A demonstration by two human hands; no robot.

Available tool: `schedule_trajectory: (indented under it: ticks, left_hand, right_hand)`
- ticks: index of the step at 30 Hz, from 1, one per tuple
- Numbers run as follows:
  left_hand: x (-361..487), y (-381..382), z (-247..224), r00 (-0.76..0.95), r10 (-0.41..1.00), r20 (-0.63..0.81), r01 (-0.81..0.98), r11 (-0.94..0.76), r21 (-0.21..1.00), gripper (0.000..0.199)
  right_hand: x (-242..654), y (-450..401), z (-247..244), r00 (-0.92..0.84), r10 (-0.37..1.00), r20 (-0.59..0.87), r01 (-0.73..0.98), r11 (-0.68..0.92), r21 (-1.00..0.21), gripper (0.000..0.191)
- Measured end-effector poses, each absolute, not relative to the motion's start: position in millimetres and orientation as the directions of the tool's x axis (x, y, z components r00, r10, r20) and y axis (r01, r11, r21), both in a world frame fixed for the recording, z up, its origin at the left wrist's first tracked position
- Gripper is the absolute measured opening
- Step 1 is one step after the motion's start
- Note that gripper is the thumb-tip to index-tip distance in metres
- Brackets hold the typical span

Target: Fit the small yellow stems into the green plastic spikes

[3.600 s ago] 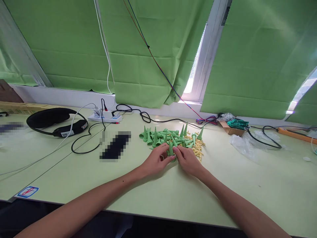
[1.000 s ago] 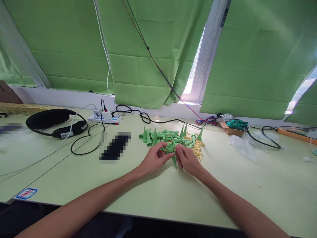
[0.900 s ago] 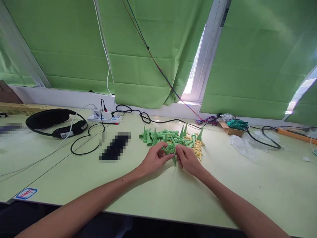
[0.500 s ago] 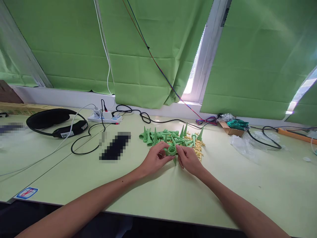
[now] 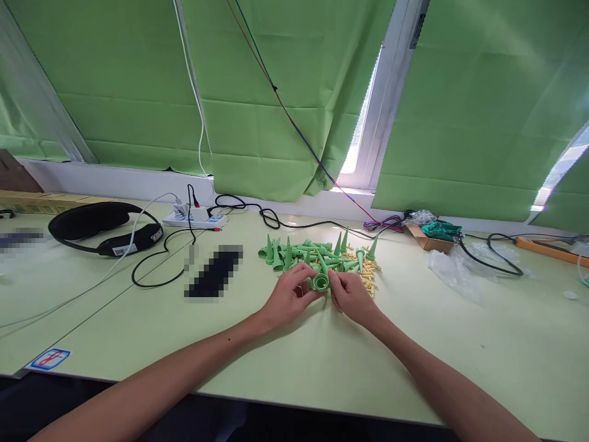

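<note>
A green cone-shaped piece (image 5: pixel 321 282) is held between both hands, its round open end facing the camera. My left hand (image 5: pixel 294 291) grips it from the left, with thumb below and fingers above. My right hand (image 5: pixel 352 296) pinches its right side with thumb and forefinger. Just behind the hands lies a heap of green cones (image 5: pixel 317 247), some standing with their points up. Small yellow pieces (image 5: pixel 369 276) are scattered at the right of the heap.
On the pale green table (image 5: pixel 294 374), a black headset (image 5: pixel 133 240) and a blurred dark object (image 5: pixel 215 271) lie left. A white power strip (image 5: pixel 196 216) and cables run along the back. To the right are a small cardboard box (image 5: pixel 430 239), clear plastic (image 5: pixel 453 273) and an orange strip (image 5: pixel 547 248).
The held green piece has tilted so that its open end faces the camera more directly; its point no longer shows below. Both hands have stayed nearly in place.
</note>
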State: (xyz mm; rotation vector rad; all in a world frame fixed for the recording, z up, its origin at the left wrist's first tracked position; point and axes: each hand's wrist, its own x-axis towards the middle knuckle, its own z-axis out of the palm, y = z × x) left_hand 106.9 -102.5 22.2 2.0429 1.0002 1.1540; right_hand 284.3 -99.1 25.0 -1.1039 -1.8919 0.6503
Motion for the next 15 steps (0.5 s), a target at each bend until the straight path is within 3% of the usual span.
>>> schedule_trajectory:
  ticks: [10, 15]
  left_hand:
    - [110.0, -103.4, 24.5, 0.283, 0.91, 0.302, 0.347, -0.391, 0.853, 0.034]
    - [110.3, -101.2, 22.9, 0.266, 0.937, 0.228, 0.237, -0.293, 0.926, 0.034]
  right_hand:
    - [281.8, -97.7, 19.2, -0.237, 0.888, 0.394, 0.394, 0.458, -0.797, 0.058]
    - [283.1, -98.9, 18.7, -0.245, 0.883, 0.4, 0.303, 0.462, -0.834, 0.053]
